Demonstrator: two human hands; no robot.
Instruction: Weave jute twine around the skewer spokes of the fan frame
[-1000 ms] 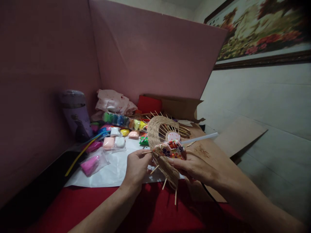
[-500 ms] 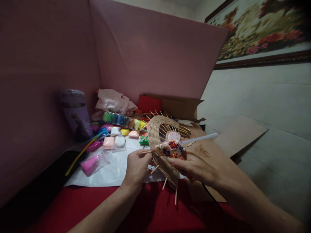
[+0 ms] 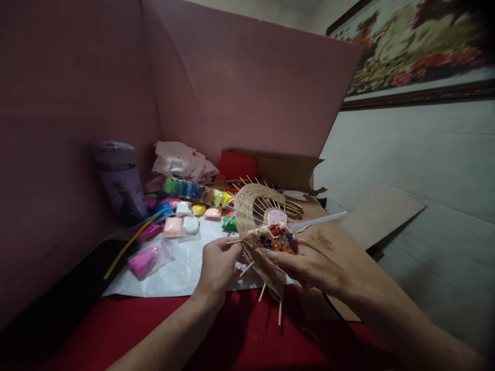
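A round piece woven from tan twine, with thin wooden sticks poking out all round its rim, is held up over the front of the table. My left hand pinches its left edge by one of the sticks. On the right, my right hand grips the lower part, thumb on top and the other fingers hidden underneath. Flower-printed fabric lies across the woven piece between both hands. Just above it shows a small pale round patch with pink marks.
Bags of coloured clay and a white sheet lie to the left, with a yellow strip. A purple tumbler stands behind them. A white stick and cardboard are on the right. Pink panels close the back.
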